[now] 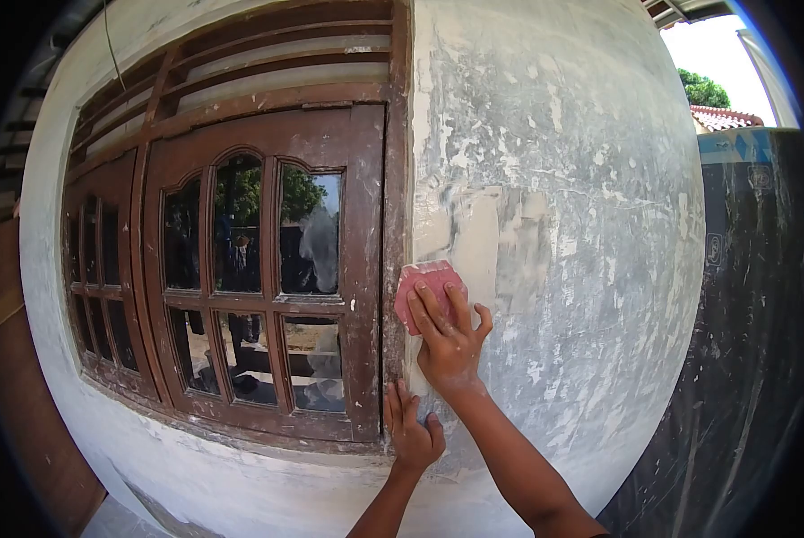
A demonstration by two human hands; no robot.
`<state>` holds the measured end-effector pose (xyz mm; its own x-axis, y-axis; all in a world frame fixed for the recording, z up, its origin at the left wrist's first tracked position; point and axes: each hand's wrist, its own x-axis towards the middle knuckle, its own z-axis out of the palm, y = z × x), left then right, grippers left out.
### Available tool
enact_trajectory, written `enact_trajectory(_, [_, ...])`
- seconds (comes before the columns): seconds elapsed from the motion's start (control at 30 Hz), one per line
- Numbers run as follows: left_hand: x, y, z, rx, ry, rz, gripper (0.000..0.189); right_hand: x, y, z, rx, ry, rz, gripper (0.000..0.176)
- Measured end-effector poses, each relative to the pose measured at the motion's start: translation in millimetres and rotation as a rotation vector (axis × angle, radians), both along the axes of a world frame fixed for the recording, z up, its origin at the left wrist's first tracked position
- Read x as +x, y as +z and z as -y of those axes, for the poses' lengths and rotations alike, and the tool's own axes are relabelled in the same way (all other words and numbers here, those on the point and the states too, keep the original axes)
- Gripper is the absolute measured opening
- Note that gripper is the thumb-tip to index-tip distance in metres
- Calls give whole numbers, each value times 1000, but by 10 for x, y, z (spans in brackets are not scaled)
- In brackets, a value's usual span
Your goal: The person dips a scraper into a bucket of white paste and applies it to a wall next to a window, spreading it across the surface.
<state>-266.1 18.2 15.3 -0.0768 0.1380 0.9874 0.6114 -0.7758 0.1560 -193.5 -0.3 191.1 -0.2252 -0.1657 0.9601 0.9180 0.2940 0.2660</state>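
Observation:
My right hand (451,345) presses a flat pink putty spreader (420,309) with whitish paste along its top edge against the wall, beside the window frame. Its fingers lie over the spreader's face, and the thumb side is hidden. Smooth cream putty (478,238) covers a strip of wall just above and right of it. Lower down, my left hand (413,435) rests its fingertips at the bottom corner of the brown wooden window frame (396,224), fingers apart and holding nothing.
A brown window shutter (362,269) with glass panes fills the left side. The grey wall (590,233) carries patchy white filler. Dark sheeting (752,296) with a blue top edge stands at the right. A thin wire (111,45) hangs at upper left.

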Motion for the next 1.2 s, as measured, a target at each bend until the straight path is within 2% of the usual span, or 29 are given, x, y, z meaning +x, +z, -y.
enact_trajectory(0.13, [-21,-84,-91,50,-6,10,53,37,-383,-34,-44,4,8,56])
enact_trajectory(0.23, [-13,-131,-81,-20,2,4,58,102,-705,79,-139,53,-5,54])
enact_trajectory(0.3, [-1,-94,-71,89,2,68,50,160,-912,186,-171,18,-1,52])
enact_trajectory(0.37, [20,-92,-71,126,-11,86,52,182,-1056,277,-202,42,-14,51])
enact_trajectory(0.4, [24,-92,-49,18,17,77,51,184,-1065,313,-195,40,-14,51])
enact_trajectory(0.43, [28,-75,-33,-88,46,70,51,176,-1030,391,-173,59,1,49])
enact_trajectory(0.5, [23,-43,-8,-54,24,75,49,148,-821,504,-142,77,20,48])
enact_trajectory(0.63, [-4,-126,-88,24,-19,53,48,4,16,414,-34,68,-4,53])
enact_trajectory(0.7, [-4,-118,-69,11,-22,52,46,12,36,266,-20,63,-9,56])
enact_trajectory(0.8, [-5,-106,-38,-16,-18,61,44,133,-388,-11,-78,16,21,57])
enact_trajectory(0.93, [-22,-34,44,-74,-11,54,45,347,-1279,249,-233,86,-21,48])
enact_trajectory(1.0, [-10,-97,-29,-26,-19,66,46,534,-1435,399,-206,52,7,46])
enact_trajectory(1.07, [6,-94,-75,24,-31,83,47,661,-1287,552,-152,-2,16,44])
enact_trajectory(1.2, [-8,-81,-22,-16,-4,60,45,735,-399,482,-4,8,-64,50])
